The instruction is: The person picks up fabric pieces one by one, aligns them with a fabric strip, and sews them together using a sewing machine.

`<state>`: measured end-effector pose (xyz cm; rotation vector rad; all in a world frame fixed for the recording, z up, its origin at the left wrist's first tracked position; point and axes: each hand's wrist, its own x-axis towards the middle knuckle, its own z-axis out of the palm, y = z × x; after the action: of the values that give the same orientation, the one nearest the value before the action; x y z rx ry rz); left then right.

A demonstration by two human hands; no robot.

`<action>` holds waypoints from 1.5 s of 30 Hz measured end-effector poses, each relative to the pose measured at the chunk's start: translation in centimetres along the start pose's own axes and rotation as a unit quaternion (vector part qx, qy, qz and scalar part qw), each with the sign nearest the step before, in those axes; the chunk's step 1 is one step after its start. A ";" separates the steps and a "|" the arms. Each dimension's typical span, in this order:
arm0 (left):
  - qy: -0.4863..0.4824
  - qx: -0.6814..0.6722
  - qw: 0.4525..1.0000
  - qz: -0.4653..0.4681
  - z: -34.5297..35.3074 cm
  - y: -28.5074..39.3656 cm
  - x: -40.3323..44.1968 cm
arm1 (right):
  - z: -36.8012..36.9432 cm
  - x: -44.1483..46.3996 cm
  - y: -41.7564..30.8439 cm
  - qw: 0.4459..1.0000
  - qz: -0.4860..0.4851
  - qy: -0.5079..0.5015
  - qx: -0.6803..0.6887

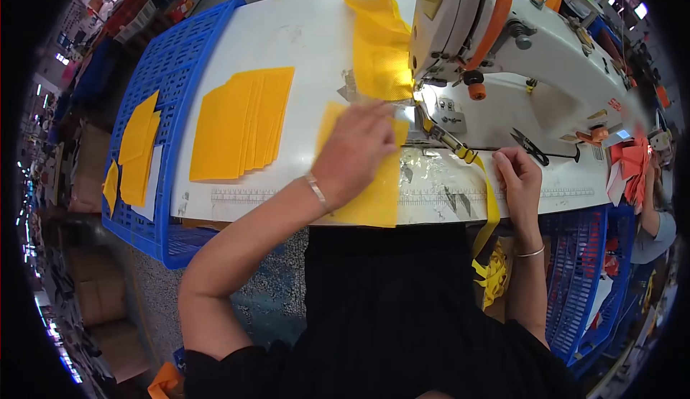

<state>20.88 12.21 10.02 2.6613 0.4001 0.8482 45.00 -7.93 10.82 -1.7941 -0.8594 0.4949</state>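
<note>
My left hand (pixel 357 153), slightly blurred, has its fingers bent over a yellow fabric piece (pixel 366 201) that overhangs the table's front edge. Just beyond it, another length of yellow fabric (pixel 379 43) lies under the lit needle area of a white sewing machine (pixel 460 21). A narrow yellow tape (pixel 491 216) runs up from below the table into a metal binding guide (pixel 447 139). Beside this tape is my right hand (pixel 520 177), thumb and forefinger drawn together; whether anything is pinched there is unclear.
Stacked yellow fabric pieces (pixel 241 126) lie left on the white table (pixel 302 29). A blue crate (pixel 176 68) holding more pieces adjoins its left edge. Black thread snips (pixel 530 147) lie right of the guide. Another blue crate (pixel 575 284) stands lower right, near another person's arm (pixel 649 216).
</note>
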 end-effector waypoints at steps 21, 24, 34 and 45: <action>-0.116 0.142 0.982 0.050 2.2 -1.5 3.3 | 0.0 -1.1 -0.7 0.999 0.016 0.022 -0.024; -0.109 0.144 0.983 0.028 2.5 -1.2 3.3 | 1.7 -2.8 -2.5 0.969 -0.104 0.028 -0.222; -0.111 0.179 0.978 -0.005 2.5 -0.3 3.8 | 1.1 -3.4 -2.4 0.934 -0.143 -0.028 -0.326; -0.048 0.148 0.987 0.033 3.4 -0.6 3.4 | -0.9 -2.6 -3.4 0.970 -0.055 -0.067 -0.229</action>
<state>25.51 13.25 8.92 2.9911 0.4470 0.7254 42.81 -9.70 14.15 -2.1320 -1.2371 0.3677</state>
